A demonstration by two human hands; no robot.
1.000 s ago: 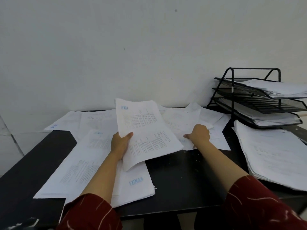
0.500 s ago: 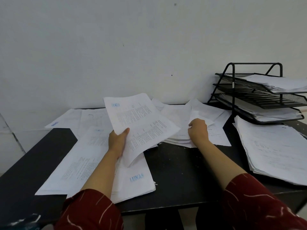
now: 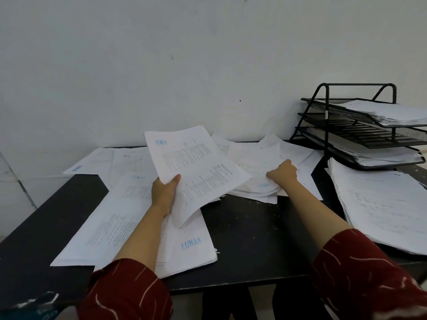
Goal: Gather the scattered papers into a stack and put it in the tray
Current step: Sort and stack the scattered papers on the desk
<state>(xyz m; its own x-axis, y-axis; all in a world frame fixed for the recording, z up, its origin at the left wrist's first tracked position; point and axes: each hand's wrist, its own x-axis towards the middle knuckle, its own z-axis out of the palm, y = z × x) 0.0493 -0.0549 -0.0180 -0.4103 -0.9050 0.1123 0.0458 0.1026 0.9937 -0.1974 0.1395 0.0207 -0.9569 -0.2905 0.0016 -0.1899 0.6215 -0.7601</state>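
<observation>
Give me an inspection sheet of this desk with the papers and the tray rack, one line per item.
Surface: black desk, speckled, partly bare.
Job's things: held sheaf; scattered papers; middle pile; three-tier tray rack, papers on top and bottom tiers.
Clutter: large stack at right.
Grips: left hand holds the sheaf; right hand grips the middle pile.
Cables: nothing seen.
Surroundings: pale wall.

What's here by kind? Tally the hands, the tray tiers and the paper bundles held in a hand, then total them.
Hands: 2, left hand and right hand
Tray tiers: 3, top tier, middle tier, bottom tier
Held paper bundles: 2, lifted bundle in the left hand, desk bundle gripped by the right
Total: 7
</observation>
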